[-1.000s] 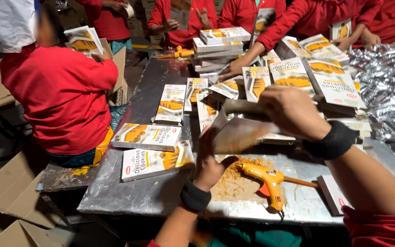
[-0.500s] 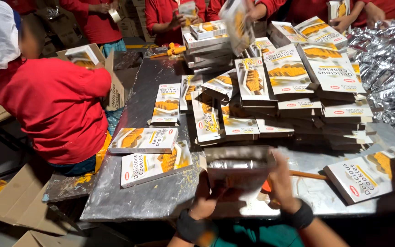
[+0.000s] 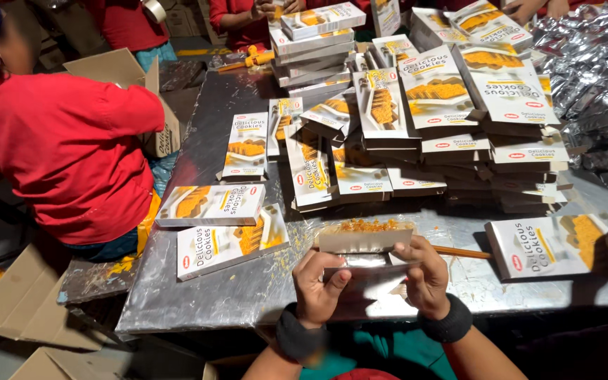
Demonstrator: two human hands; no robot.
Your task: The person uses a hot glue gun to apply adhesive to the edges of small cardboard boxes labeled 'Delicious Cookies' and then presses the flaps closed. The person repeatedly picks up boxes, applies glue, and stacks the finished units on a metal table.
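My left hand [image 3: 318, 287] and my right hand [image 3: 425, 276] both grip an open white carton [image 3: 364, 243] at the near edge of the metal table [image 3: 198, 295]. The carton's end faces up, and a silver foil pack with orange glue crumbs shows at its mouth. Each wrist wears a black band. A thin orange-handled tool [image 3: 459, 251] lies on the table just behind my right hand. Two closed cookie boxes [image 3: 221, 226] lie to the left of my hands, and one more box [image 3: 554, 245] lies to the right.
Tall stacks of cookie boxes [image 3: 452, 119] fill the table's middle and far side. Crumpled silver foil packs [image 3: 592, 63] pile up at the right. A person in a red shirt [image 3: 72, 155] bends at the left by brown cardboard cartons [image 3: 29, 302]. Other people in red work at the far end.
My hands pulled the carton down from mid-table to the near edge and turned it end-up. The view dropped lower; the orange glue gun is out of sight behind the carton.
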